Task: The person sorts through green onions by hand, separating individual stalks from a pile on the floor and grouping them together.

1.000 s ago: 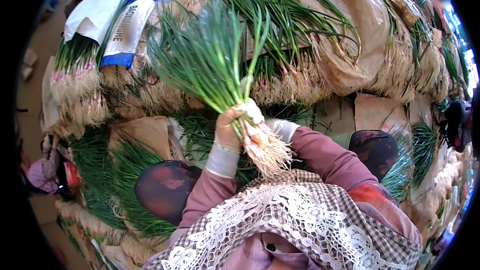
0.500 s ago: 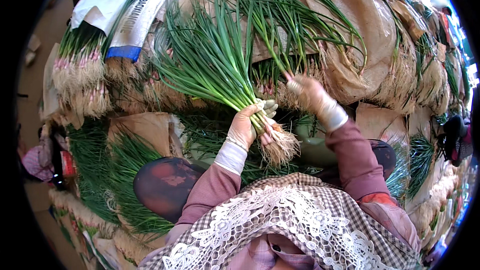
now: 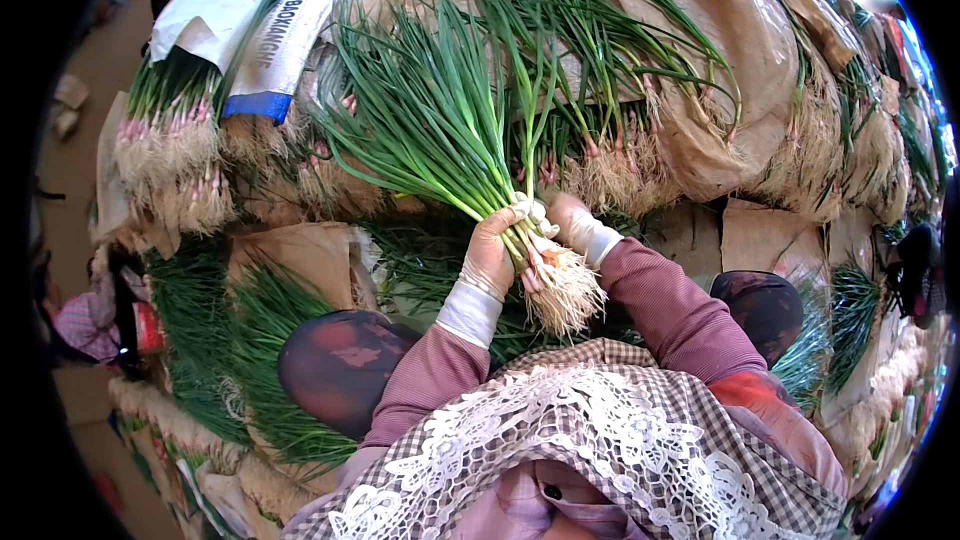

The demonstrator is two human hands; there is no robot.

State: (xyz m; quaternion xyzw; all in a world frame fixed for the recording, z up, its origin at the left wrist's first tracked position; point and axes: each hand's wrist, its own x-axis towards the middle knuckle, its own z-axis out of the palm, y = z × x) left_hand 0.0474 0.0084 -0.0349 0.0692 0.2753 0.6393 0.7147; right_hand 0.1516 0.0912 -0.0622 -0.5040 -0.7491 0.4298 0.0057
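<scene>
While the left hand (image 3: 484, 260) clenches a thick bunch of long green leafy stalks with pale pinkish bulbs (image 3: 465, 150), the long axis of that bunch runs aslant through the grip: its leaves fan out beyond the left fingers, up and to their left, and its tangle of straw-coloured stringy roots (image 3: 566, 295) hangs below and to their right, toward the body. The left fingers grasp it just above the bulbs, the thumb on the left of the stalks and pale fingertips (image 3: 543, 221) showing on the right. Just to the right of those fingertips, beside the neck of the bunch, is the right hand (image 3: 575, 224); it is blurred and its fingers are partly hidden, so I cannot tell whether they hold anything. Above the gap between the two hands rise a few slender, nearly upright green stems (image 3: 529, 160), steeper than the main fan, their lower ends lost at the left fingertips. Beyond the right fingers lies a row of pale-rooted bundles (image 3: 618, 165) next to a crumpled brown sheet (image 3: 735, 60). Left of the left fingers and nearer the body, loose green leaves (image 3: 275, 360) spread out
</scene>
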